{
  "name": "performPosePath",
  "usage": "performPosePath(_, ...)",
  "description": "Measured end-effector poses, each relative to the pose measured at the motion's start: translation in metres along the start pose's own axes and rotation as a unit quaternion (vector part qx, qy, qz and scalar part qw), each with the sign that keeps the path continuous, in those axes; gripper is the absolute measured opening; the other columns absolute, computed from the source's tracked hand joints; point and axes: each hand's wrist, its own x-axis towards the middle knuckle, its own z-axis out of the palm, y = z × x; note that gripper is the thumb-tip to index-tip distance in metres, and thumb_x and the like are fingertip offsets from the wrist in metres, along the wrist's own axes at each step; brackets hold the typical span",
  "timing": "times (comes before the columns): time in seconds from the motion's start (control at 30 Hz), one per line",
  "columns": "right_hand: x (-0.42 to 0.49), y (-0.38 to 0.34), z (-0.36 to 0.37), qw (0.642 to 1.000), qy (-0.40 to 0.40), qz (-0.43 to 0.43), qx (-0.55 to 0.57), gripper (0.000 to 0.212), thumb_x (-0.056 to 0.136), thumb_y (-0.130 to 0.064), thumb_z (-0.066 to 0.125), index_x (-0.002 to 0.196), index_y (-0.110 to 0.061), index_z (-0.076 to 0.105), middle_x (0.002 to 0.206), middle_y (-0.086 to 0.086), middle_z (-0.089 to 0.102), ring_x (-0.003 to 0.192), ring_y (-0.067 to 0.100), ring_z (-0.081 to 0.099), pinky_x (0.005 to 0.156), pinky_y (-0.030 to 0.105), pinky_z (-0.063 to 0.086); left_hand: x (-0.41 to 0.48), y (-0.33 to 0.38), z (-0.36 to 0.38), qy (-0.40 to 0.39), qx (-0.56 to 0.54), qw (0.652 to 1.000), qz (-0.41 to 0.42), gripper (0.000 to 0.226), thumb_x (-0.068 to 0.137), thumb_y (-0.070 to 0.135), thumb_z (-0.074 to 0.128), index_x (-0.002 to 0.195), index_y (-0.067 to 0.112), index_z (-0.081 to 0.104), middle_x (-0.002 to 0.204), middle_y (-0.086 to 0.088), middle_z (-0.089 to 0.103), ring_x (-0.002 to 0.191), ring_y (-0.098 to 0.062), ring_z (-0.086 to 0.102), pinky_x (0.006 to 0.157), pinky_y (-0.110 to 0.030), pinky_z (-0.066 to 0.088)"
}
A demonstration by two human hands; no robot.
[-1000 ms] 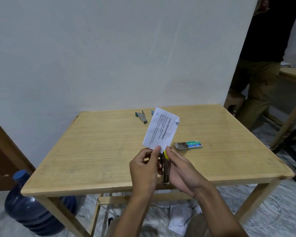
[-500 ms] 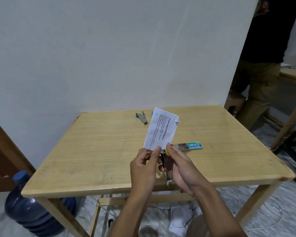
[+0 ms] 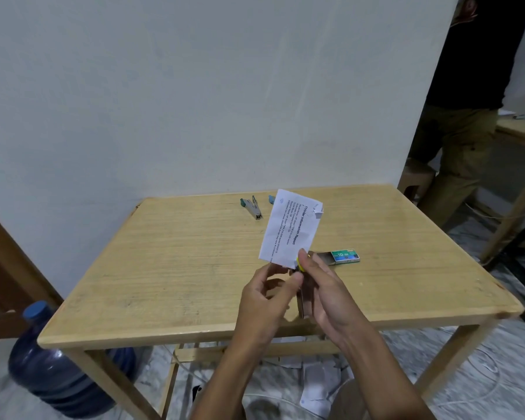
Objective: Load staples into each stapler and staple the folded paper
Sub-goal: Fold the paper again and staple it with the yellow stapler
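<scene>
I hold a folded printed paper (image 3: pixel 290 228) upright above the table's near middle. My right hand (image 3: pixel 328 295) grips a metal stapler with a yellow tip (image 3: pixel 304 301); its thumb presses the tip onto the paper's lower right corner. The curled fingers of my left hand (image 3: pixel 265 301) sit at the paper's lower edge, with the thumb tip against the stapler. A green staple box (image 3: pixel 343 256), slid partly open, lies just right of my hands. A second stapler with teal ends (image 3: pixel 253 207) lies at the table's far side. Another teal piece (image 3: pixel 271 200) peeks out behind the paper.
The wooden table (image 3: pixel 170 268) stands against a white wall. A blue water jug (image 3: pixel 58 368) is on the floor at the left. A person (image 3: pixel 467 116) stands at the right beside another table. Cables and papers lie on the floor under the table.
My left forefinger has slid down off the paper's front toward the stapler. My right thumb has moved up onto the paper's corner. The paper stays upright.
</scene>
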Motion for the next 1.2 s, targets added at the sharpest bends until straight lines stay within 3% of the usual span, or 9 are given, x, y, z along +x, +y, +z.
performPosePath(0.1,0.0,-0.001,-0.001,1.0,0.015,0.007,0.009,0.045,0.082,-0.035,0.068,0.122,-0.012,0.065,0.123,0.014,0.069,0.1,0.03,0.065,0.104,0.055,0.044,-0.001,-0.003,0.001,-0.016,0.021,1.0,0.006,0.022,0.081,0.016,0.078,0.102,0.018,0.072,0.086,0.003,0.072,0.077,-0.012,0.066,0.073,-0.031,0.057)
performPosePath(0.2,0.001,0.0,0.001,1.0,0.021,0.011,0.011,0.042,0.083,-0.032,0.066,0.119,-0.011,0.065,0.121,0.014,0.07,0.104,0.028,0.066,0.105,0.053,0.043,0.001,-0.001,0.003,0.012,0.016,1.0,-0.002,0.006,0.079,0.01,0.079,0.081,0.014,0.075,0.073,-0.004,0.073,0.07,-0.012,0.065,0.067,-0.025,0.053)
performPosePath(0.37,0.001,-0.001,0.005,0.999,0.026,0.015,0.022,0.037,0.083,-0.029,0.067,0.115,-0.011,0.065,0.119,0.012,0.071,0.104,0.023,0.069,0.104,0.045,0.047,0.001,0.002,0.007,0.017,0.018,1.0,0.005,0.014,0.081,0.008,0.077,0.069,0.013,0.072,0.067,-0.007,0.071,0.066,-0.014,0.064,0.064,-0.022,0.051)
performPosePath(0.63,-0.002,-0.004,0.007,0.998,0.041,0.02,0.04,0.031,0.09,-0.022,0.062,0.115,-0.004,0.062,0.118,0.016,0.071,0.086,0.02,0.073,0.057,0.02,0.057,0.002,-0.002,0.008,0.012,0.035,0.999,0.015,0.014,0.082,0.007,0.076,0.07,0.008,0.069,0.063,0.001,0.067,0.064,-0.011,0.061,0.065,-0.023,0.051)
performPosePath(0.8,0.0,-0.002,0.003,0.999,0.046,0.013,0.004,0.037,0.081,-0.033,0.069,0.11,-0.011,0.071,0.118,0.015,0.071,0.112,0.03,0.066,0.103,0.047,0.046,0.006,0.002,0.001,-0.02,0.085,0.996,0.019,0.01,0.083,0.015,0.076,0.074,0.012,0.074,0.069,0.002,0.073,0.066,-0.006,0.066,0.066,-0.018,0.05)
performPosePath(0.9,-0.003,-0.008,0.0,0.998,0.048,0.022,-0.027,0.04,0.089,-0.036,0.064,0.116,-0.008,0.069,0.106,0.012,0.074,0.081,0.023,0.071,0.066,0.034,0.058,0.015,0.009,-0.014,-0.052,0.056,0.997,-0.013,0.03,0.078,0.042,0.073,0.08,0.012,0.075,0.072,-0.004,0.071,0.066,-0.013,0.066,0.071,-0.031,0.056)
performPosePath(0.97,-0.007,-0.013,0.0,0.997,0.042,0.027,-0.057,0.037,0.092,-0.037,0.06,0.117,-0.011,0.069,0.1,0.009,0.075,0.067,0.013,0.069,0.046,0.023,0.05,0.021,0.012,-0.023,-0.027,0.039,0.999,-0.02,0.04,0.073,0.053,0.07,0.079,0.014,0.073,0.07,-0.008,0.066,0.065,-0.019,0.063,0.076,-0.043,0.055)
performPosePath(1.1,-0.006,-0.011,0.0,0.995,0.051,0.031,-0.081,0.037,0.088,-0.043,0.061,0.111,-0.017,0.072,0.081,-0.001,0.072,0.06,0.009,0.064,0.051,0.02,0.046,0.026,0.018,-0.025,0.005,0.085,0.996,-0.001,0.027,0.091,0.028,0.065,0.08,0.004,0.07,0.064,-0.006,0.064,0.058,-0.016,0.058,0.072,-0.04,0.051)
performPosePath(1.2,-0.005,-0.008,-0.002,0.993,0.076,0.049,-0.072,0.042,0.084,-0.059,0.057,0.089,-0.02,0.071,0.071,-0.001,0.056,0.044,0.011,0.037,0.048,0.027,0.023,0.028,0.019,-0.024,0.031,0.064,0.997,-0.015,0.025,0.094,0.022,0.062,0.084,0.0,0.069,0.064,-0.005,0.064,0.058,-0.016,0.055,0.071,-0.036,0.049)
